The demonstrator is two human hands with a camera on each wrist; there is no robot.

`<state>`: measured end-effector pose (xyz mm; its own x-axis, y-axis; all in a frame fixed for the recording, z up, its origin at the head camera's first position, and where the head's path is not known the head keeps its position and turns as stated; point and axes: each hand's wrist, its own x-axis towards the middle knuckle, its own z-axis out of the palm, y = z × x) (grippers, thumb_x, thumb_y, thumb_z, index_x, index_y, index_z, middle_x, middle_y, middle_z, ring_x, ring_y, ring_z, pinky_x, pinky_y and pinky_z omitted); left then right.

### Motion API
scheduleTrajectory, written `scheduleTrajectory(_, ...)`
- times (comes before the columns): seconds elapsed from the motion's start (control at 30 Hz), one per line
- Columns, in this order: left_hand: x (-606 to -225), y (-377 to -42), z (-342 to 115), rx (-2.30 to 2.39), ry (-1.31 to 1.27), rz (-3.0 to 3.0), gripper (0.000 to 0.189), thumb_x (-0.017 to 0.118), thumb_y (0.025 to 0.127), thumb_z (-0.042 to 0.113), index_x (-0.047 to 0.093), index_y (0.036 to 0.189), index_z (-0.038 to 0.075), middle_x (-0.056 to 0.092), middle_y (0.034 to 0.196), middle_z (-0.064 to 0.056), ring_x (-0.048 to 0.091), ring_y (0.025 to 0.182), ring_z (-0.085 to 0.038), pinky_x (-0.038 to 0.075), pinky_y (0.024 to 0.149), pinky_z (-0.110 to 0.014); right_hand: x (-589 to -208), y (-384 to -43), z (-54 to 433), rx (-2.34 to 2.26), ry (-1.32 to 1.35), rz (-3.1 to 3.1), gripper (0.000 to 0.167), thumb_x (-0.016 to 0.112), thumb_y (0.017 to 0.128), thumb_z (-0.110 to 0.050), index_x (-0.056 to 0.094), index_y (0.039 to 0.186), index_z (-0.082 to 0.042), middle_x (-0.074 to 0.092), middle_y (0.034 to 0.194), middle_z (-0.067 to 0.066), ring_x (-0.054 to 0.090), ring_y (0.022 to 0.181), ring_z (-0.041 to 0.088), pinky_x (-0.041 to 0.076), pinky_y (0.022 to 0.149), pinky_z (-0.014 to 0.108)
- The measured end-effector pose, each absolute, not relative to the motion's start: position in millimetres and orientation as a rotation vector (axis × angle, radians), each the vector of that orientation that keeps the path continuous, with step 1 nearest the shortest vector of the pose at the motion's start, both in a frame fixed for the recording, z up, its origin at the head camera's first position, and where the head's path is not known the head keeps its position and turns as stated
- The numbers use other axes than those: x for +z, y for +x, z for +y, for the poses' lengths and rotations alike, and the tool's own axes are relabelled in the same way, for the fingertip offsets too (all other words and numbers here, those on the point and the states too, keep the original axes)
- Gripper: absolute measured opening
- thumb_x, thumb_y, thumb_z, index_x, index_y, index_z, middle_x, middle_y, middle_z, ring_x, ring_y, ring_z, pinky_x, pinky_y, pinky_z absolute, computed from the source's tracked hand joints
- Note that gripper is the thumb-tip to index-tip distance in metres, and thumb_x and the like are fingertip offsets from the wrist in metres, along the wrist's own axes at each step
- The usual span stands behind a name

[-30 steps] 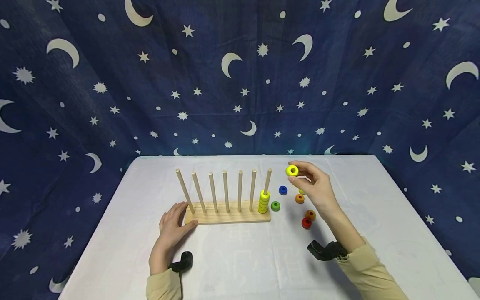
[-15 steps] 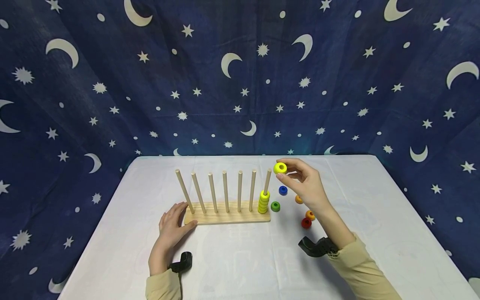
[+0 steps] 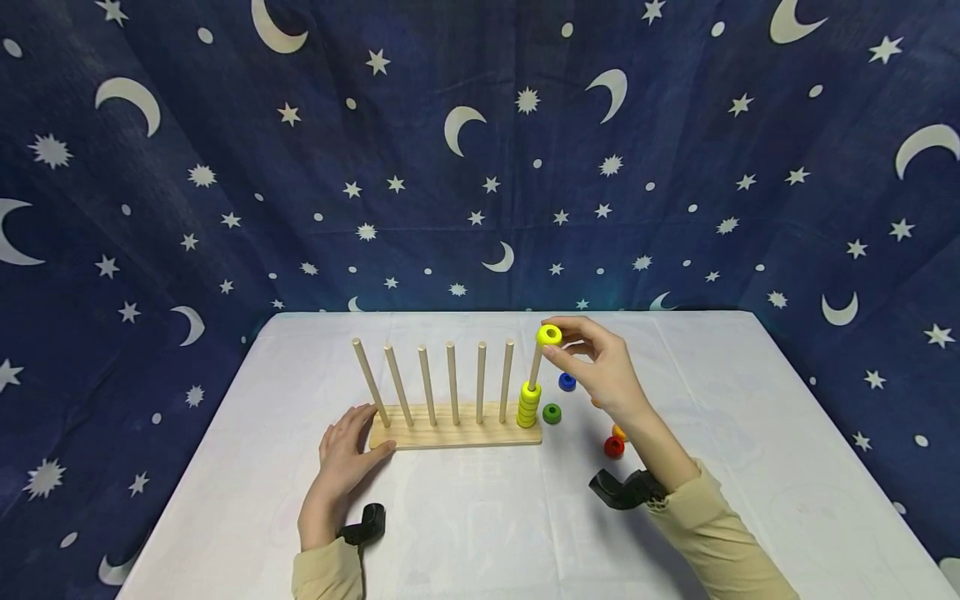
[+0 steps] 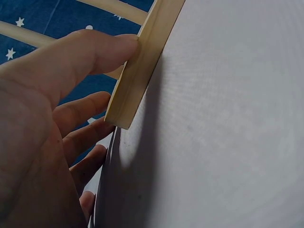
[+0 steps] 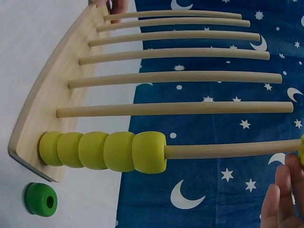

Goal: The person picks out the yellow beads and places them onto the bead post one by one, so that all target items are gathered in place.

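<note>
A wooden peg stand [image 3: 457, 436] with a row of upright pegs lies on the table. At its left end my left hand [image 3: 347, 454] grips the base, thumb [image 4: 116, 52] against the front edge and fingers round the end. My right hand [image 3: 606, 367] pinches a yellow bead [image 3: 542, 337] between thumb and fingers, right at the top of the rightmost peg [image 3: 536, 367]. Lower on that same peg sits a stack of several yellow beads [image 5: 118, 152]. In the right wrist view the held bead shows only at the right edge.
Loose on the white table [image 3: 465, 525], right of the stand, lie a green bead [image 3: 552, 419], a blue bead [image 3: 567, 386] and a red bead [image 3: 613, 453]. Orange beads [image 3: 618, 433] are partly hidden behind my right forearm. A dark blue curtain [image 3: 420, 167] hangs behind.
My right hand has carried the yellow bead leftward, from right of the stand to the rightmost peg's top. My left hand has stayed on the base.
</note>
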<state>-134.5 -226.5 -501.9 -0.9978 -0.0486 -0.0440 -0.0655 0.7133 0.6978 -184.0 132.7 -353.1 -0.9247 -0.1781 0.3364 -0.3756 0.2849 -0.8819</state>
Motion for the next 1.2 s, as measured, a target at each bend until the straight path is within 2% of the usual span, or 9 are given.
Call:
scheduleTrajectory(0.13,-502,-134,-227,1.184,-0.098,2.882,0.072,0.07,0.085,0.03,0.039,0.144,0.005,0.031,0.154,-0.019,0.016,0.146,-0.039,-0.003,0.117,-0.061,-353,-186,131,1.707,0.534,-2.375,0.035,0.071,0.087,-0.013,0.064,0.12,-0.006,0.065,0.11,0.008,0.057,0.097,0.008,0.05,0.082,0.017)
scheduleTrajectory(0.43,-503,-135,-227,1.192,-0.093,2.878,0.072,0.07,0.085,0.032,0.038,0.145,0.007,0.03,0.154,-0.018,0.016,0.146,-0.038,-0.003,0.117,-0.061,-357,-187,128,1.665,0.541,-2.437,0.034,0.072,0.086,-0.018,0.065,0.119,-0.012,0.067,0.107,0.004,0.058,0.096,0.008,0.05,0.083,0.018)
scheduleTrajectory(0.67,-504,-135,-228,1.19,-0.095,2.881,0.073,0.07,0.084,0.032,0.039,0.145,0.007,0.03,0.154,-0.019,0.017,0.146,-0.039,-0.003,0.116,-0.061,-361,-188,127,1.681,0.552,-2.437,0.032,0.072,0.086,-0.016,0.065,0.117,-0.009,0.067,0.107,0.007,0.058,0.094,0.008,0.051,0.081,0.018)
scheduleTrajectory(0.97,-503,-135,-228,1.189,-0.111,2.874,0.073,0.07,0.084,0.032,0.038,0.145,0.007,0.03,0.154,-0.019,0.017,0.146,-0.039,-0.003,0.117,-0.06,-367,-187,127,1.635,0.527,-2.49,0.033,0.072,0.086,-0.016,0.066,0.118,-0.009,0.068,0.109,0.009,0.056,0.096,0.014,0.05,0.081,0.018)
scheduleTrajectory(1.2,-504,-135,-228,1.185,-0.11,2.873,0.073,0.07,0.084,0.032,0.038,0.145,0.007,0.03,0.154,-0.019,0.017,0.146,-0.039,-0.004,0.117,-0.06,-373,-187,127,1.628,0.538,-2.498,0.033,0.072,0.086,-0.014,0.065,0.118,-0.008,0.068,0.112,0.009,0.056,0.096,0.009,0.051,0.081,0.018)
